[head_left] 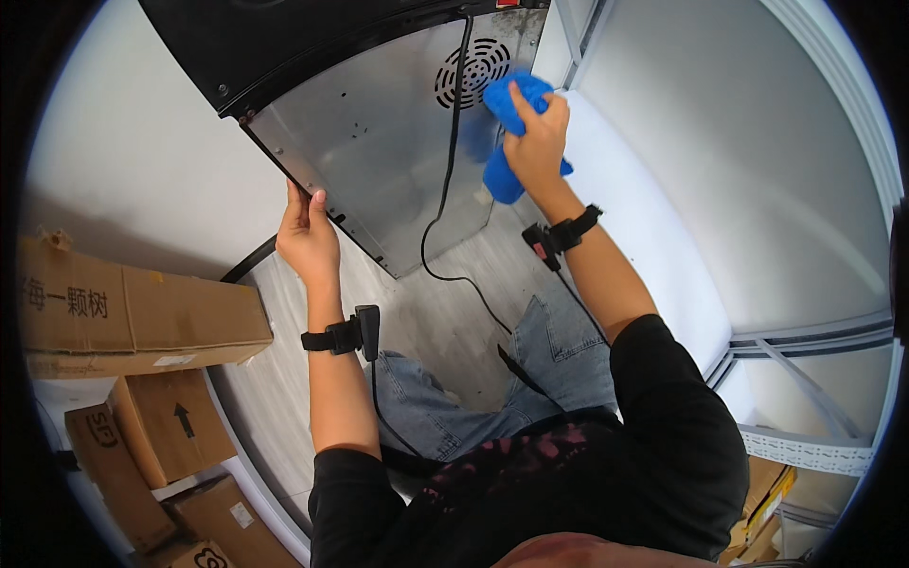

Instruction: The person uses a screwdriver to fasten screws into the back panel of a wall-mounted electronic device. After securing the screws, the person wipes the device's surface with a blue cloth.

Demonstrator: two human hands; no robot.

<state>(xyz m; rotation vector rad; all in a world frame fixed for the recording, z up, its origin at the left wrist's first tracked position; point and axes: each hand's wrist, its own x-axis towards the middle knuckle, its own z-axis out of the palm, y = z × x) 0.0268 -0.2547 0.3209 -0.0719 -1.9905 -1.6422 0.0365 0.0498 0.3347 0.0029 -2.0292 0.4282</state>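
Observation:
A large appliance with a black top and a bare metal panel (379, 151) stands in front of me. My right hand (540, 137) grips a bright blue cloth (507, 175) near the round slotted vent at the panel's upper right. Part of the cloth hangs below my fingers. My left hand (310, 237) holds the panel's left edge, thumb on the metal face and fingers partly hidden behind it. A black power cord (453, 142) runs down across the panel and onto the floor.
Cardboard boxes (180, 312) are stacked on the left, some on a shelf. To the right are a pale wall panel (739, 142) and a white metal rack (805, 445). My knees, in jeans (559, 346), are on the grey wood-look floor (407, 322). Cabled black straps circle both wrists.

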